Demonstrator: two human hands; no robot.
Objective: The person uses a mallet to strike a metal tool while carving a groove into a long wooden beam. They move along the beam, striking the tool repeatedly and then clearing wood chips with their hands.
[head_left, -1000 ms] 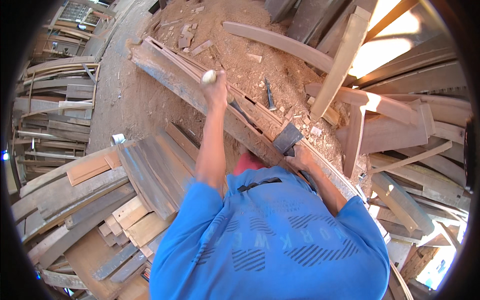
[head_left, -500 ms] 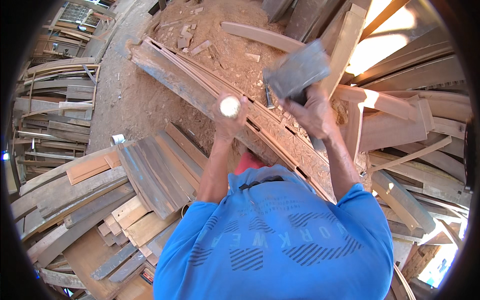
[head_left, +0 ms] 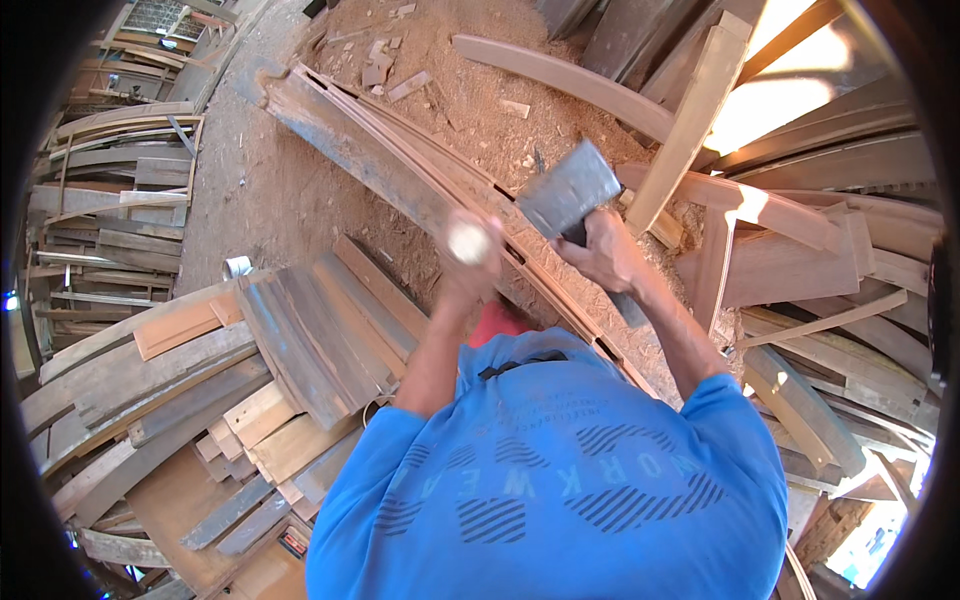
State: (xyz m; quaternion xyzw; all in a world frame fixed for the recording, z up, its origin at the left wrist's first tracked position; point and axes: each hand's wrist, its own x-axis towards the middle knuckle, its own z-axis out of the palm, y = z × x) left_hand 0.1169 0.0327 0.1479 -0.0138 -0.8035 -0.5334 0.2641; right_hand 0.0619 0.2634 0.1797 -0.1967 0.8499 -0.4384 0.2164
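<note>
My left hand (head_left: 462, 278) is wrapped round an upright chisel, whose pale round handle end (head_left: 468, 243) faces up; the blade is hidden below the fist. Long reddish wooden strips (head_left: 560, 303) with dark slots cut in them run diagonally beneath both hands. They lie along a thick worn beam (head_left: 340, 145) with bluish-grey patches. In my right hand (head_left: 612, 255) is a mallet with a grey block head (head_left: 572, 190), gripped by its handle close under the head. The mallet is raised above the strips, to the right of the chisel and apart from it.
Shavings and wood scraps (head_left: 378, 70) litter the dirt floor. Stacked boards (head_left: 310, 330) lie at left beside a small white roll or cup (head_left: 237, 267). Planks (head_left: 700, 120) lean at right, near a curved wooden piece (head_left: 560, 80). A dark tool lies partly hidden behind the mallet.
The mallet has come left and nearer to me, closer to the chisel. My left hand has shifted slightly right and toward me, still round the chisel. The view has moved a little.
</note>
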